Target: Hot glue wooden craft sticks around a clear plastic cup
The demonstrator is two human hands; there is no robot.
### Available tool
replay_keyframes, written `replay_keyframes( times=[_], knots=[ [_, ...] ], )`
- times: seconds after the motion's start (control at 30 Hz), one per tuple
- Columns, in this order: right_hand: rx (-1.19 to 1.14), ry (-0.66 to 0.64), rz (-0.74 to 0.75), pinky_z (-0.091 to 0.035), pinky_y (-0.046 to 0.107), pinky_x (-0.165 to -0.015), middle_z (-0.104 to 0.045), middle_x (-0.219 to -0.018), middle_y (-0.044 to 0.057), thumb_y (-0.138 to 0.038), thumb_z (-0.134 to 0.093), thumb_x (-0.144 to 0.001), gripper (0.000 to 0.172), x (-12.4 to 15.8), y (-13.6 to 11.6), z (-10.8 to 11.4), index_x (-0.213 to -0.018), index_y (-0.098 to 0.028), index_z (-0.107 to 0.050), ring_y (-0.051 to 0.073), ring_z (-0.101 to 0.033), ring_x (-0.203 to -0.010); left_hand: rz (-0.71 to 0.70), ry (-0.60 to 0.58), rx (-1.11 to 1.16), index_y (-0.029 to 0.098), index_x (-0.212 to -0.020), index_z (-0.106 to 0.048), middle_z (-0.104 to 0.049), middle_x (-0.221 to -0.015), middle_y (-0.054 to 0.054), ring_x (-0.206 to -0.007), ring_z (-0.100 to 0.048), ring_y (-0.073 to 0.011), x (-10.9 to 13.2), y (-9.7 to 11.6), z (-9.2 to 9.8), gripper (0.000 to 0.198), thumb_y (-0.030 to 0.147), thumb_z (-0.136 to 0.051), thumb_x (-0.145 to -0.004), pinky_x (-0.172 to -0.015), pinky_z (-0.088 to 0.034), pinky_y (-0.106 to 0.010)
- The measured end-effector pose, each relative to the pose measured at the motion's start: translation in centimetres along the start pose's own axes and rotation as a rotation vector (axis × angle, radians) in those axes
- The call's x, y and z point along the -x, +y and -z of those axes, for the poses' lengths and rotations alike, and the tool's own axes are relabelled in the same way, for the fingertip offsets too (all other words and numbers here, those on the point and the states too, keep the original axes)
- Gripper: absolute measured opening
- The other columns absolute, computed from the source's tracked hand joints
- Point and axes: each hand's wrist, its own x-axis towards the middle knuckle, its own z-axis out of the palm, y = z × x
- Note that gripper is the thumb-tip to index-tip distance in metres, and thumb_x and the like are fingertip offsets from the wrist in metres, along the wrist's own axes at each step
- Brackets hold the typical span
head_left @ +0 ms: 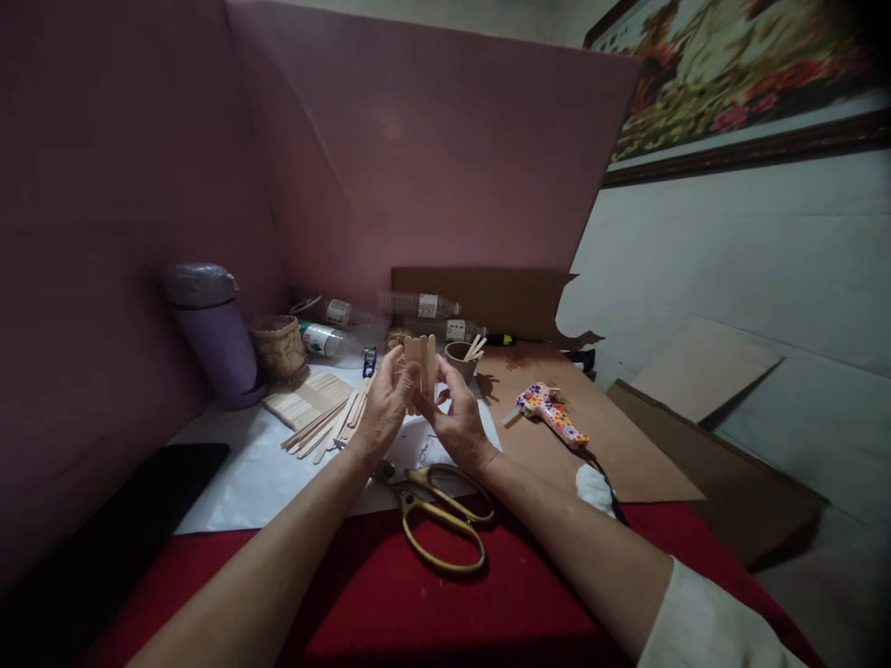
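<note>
"Craft sticks, lined up side by side in a short upright row, are held between a person's two bare hands above a white sheet."

"How do the fingers sit?"

"The left hand pinches the row, thumb laid across its near face. The right hand closes in from the other side, thumb at the lower part, fingers curled. How the fingertips behind the row rest, I cannot tell; the wood hides them."

"And below the wrists?"

"Large scissors with yellowish handles lie between the forearms, their loops reaching over a red cloth."

"What fills the left side?"

"Loose sticks fan across the sheet near the left hand, next to a flat bundle. Behind them stand a brown textured pot and a purple tumbler."

"The right?"

"A flower-patterned glue gun rests on brown cardboard, well apart from the right hand. Just beyond that hand, a small cup holds several more sticks, tilted against its rim."

"And the backdrop?"

"Clear plastic bottles lie before a pink wall; a framed floral picture hangs at upper right."
</note>
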Motion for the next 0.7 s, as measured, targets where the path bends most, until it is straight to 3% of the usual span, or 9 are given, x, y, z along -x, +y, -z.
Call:
replay_keyframes(
  times=[0.1,0.2,0.43,0.6,0.7],
  knots=[
    [0.032,0.042,0.039,-0.052,0.039,-0.078,-0.062,-0.124,0.016,-0.053,-0.070,-0.081,0.072,-0.17,0.25,0.07,-0.142,-0.018,-0.050,0.027,-0.061,-0.103,-0.013,-0.033,0.009,0.019,-0.121,-0.057,-0.065,-0.123,-0.012,-0.118,-0.060,-0.0285,0.12,0.16,-0.47,0.065,0.042,-0.085,-0.066,-0.098,-0.049,-0.039],
    [0.052,0.049,0.052,-0.053,0.038,-0.075,-0.063,-0.117,0.016,-0.053,-0.073,-0.078,0.075,-0.35,0.28,0.23,-0.139,-0.016,-0.052,0.027,-0.061,-0.100,0.015,-0.051,0.031,0.018,-0.118,-0.057,-0.065,-0.121,-0.011,-0.115,-0.062,-0.0274,0.24,0.46,-0.67,0.062,0.038,-0.085,-0.066,-0.099,-0.048,-0.039],
    [-0.082,-0.107,-0.064,-0.052,0.042,-0.087,-0.062,-0.134,0.017,-0.052,-0.073,-0.079,0.080,-0.29,-0.28,0.21,-0.145,-0.019,-0.043,0.031,-0.060,-0.119,0.080,-0.057,0.165,0.020,-0.115,-0.059,-0.069,-0.114,-0.008,-0.107,-0.066,-0.0237,-0.03,-0.16,0.04,0.049,0.046,-0.076,-0.078,-0.093,-0.050,-0.035],
    [-0.110,-0.080,-0.109,-0.053,0.038,-0.079,-0.068,-0.126,0.016,-0.052,-0.076,-0.075,0.080,-0.28,-0.19,0.06,-0.142,-0.019,-0.047,0.030,-0.064,-0.113,0.160,-0.097,0.258,0.019,-0.117,-0.059,-0.071,-0.108,-0.011,-0.099,-0.068,-0.0267,-0.14,-0.30,-0.09,0.056,0.065,-0.061,-0.084,-0.083,-0.055,-0.040],
    [-0.129,-0.068,-0.148,-0.052,0.036,-0.077,-0.067,-0.126,0.016,-0.053,-0.076,-0.075,0.079,-0.34,-0.24,0.11,-0.141,-0.018,-0.048,0.029,-0.064,-0.113,0.169,-0.103,0.275,0.018,-0.119,-0.058,-0.071,-0.109,-0.011,-0.102,-0.068,-0.0272,-0.05,0.08,-0.26,0.057,0.062,-0.064,-0.083,-0.086,-0.055,-0.041]
  ],
)
